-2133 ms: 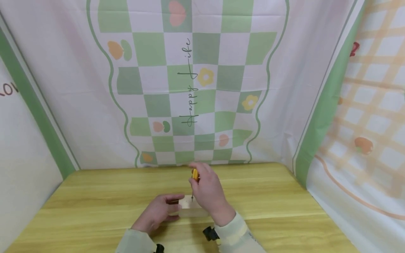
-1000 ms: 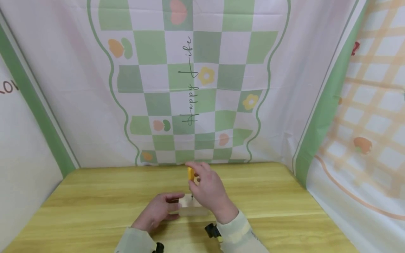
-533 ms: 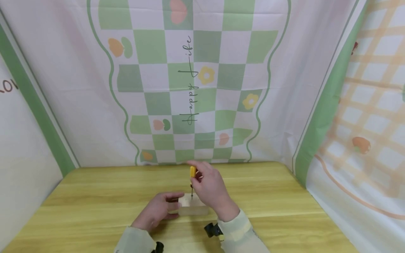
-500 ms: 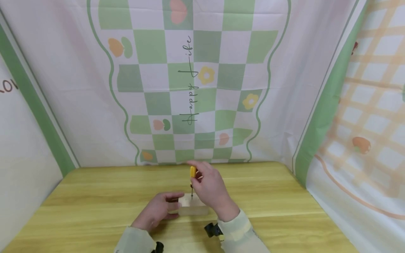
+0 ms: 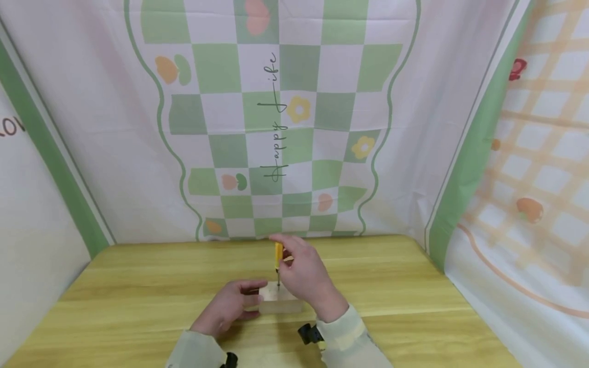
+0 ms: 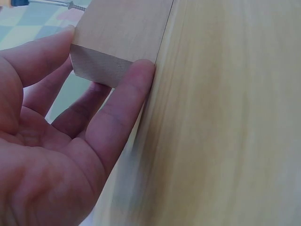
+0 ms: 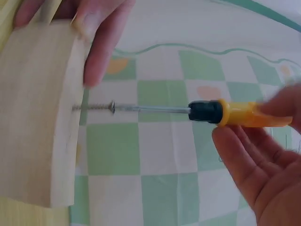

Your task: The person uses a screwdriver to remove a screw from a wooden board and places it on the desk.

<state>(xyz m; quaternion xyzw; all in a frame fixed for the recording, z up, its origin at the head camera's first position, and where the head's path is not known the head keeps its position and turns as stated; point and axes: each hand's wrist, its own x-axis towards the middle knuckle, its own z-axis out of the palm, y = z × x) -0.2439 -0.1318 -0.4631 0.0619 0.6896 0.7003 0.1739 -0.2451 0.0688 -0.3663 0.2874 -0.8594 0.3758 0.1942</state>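
A pale wooden block (image 5: pixel 280 306) lies on the table, and a screw (image 7: pixel 94 107) stands partway in its upper face, much of its thread exposed. My left hand (image 5: pixel 230 307) holds the block's left end, with fingertips on its edges in the left wrist view. Over the block, my right hand (image 5: pixel 306 271) grips the yellow handle of a screwdriver (image 7: pixel 244 114), index finger across the handle's end. The shaft runs down to the screw, its tip at the screw head. In the head view, my right hand hides the block's right end.
The wood-grain table (image 5: pixel 391 306) reaches back to a hanging cloth (image 5: pixel 340 71) with green checks. More printed cloth (image 5: pixel 534 168) hangs at the right side. A black wrist camera (image 5: pixel 309 334) sits below my right wrist.
My right fingers have shifted round the screwdriver handle, which has gone from a slight tilt to nearly upright. The block and my left hand stay in place.
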